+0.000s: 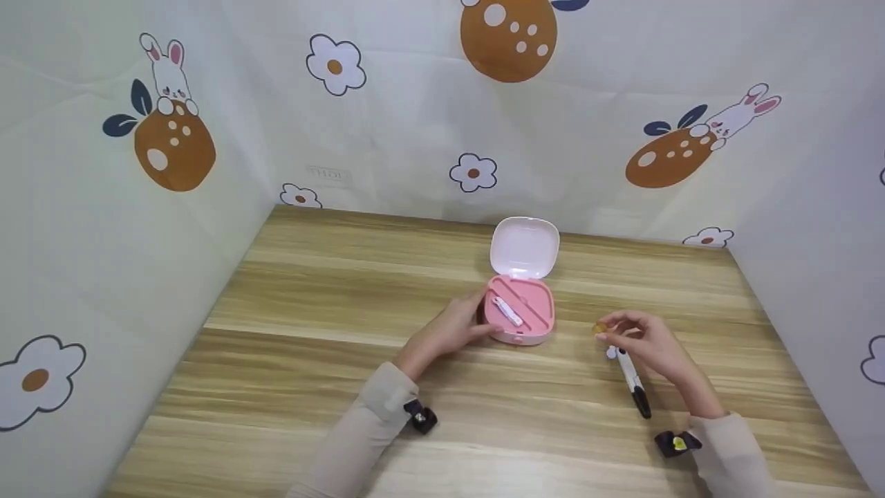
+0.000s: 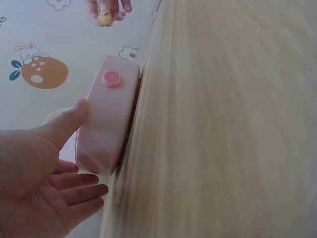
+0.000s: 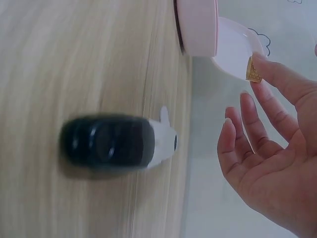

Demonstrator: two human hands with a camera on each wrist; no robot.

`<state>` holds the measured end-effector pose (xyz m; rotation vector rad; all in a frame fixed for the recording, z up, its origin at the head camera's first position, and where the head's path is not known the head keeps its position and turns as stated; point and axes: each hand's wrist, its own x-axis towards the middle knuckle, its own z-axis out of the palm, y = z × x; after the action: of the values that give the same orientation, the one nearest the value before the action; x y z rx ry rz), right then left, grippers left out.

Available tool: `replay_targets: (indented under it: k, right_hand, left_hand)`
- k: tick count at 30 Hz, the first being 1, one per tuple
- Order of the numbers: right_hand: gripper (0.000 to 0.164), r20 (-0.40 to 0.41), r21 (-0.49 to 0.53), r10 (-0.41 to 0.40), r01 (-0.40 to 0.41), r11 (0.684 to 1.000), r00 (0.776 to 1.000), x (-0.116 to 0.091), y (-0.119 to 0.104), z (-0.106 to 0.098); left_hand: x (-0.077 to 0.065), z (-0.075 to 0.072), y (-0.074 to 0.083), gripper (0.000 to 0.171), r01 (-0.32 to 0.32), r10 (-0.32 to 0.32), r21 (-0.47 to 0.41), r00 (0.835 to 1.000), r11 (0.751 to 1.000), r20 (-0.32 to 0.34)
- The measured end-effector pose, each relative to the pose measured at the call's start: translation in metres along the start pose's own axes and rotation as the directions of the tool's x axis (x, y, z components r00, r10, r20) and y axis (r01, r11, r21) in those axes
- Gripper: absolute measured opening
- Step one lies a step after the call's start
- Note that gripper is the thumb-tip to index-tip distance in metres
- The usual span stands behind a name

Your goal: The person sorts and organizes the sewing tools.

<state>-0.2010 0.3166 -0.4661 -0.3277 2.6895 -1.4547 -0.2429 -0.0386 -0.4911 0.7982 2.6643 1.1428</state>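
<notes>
A pink sewing-kit-like box stands with its white lid raised at the back. A slim white object lies in its left compartment. My left hand holds the box's left side, thumb against the front wall near the round pink catch. To the right, my right hand pinches a small gold dimpled thimble between thumb and index finger, other fingers loosely bent. Below that hand, a pen-shaped white-and-black object lies on the table.
The wood-grain table meets a pale cloth backdrop with rabbit and flower prints at the back and sides. A small white piece is at the far end of the pen-shaped object. Black wrist cameras sit at both sleeves.
</notes>
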Motion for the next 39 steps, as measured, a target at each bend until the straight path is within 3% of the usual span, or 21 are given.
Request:
replay_targets:
  k: [16, 33, 39]
  right_hand:
    - [0.031, 0.035, 0.007, 0.001, -0.001, 1.000, 0.999, 0.012, -0.006, 0.010]
    - [0.025, 0.027, 0.025, -0.034, 0.033, 0.999, 0.999, 0.023, -0.020, 0.025]
    - [0.024, 0.010, 0.051, -0.085, 0.085, 0.995, 0.996, 0.027, -0.024, 0.033]
  left_hand:
    - [0.001, 0.000, 0.000, 0.086, 0.028, -0.027, -0.013, 0.999, 1.000, 0.020]
    - [0.002, 0.000, -0.002, 0.086, 0.042, -0.042, -0.020, 0.999, 0.999, 0.027]
    - [0.001, 0.000, -0.002, 0.084, 0.000, 0.000, -0.012, 1.000, 1.000, 0.014]
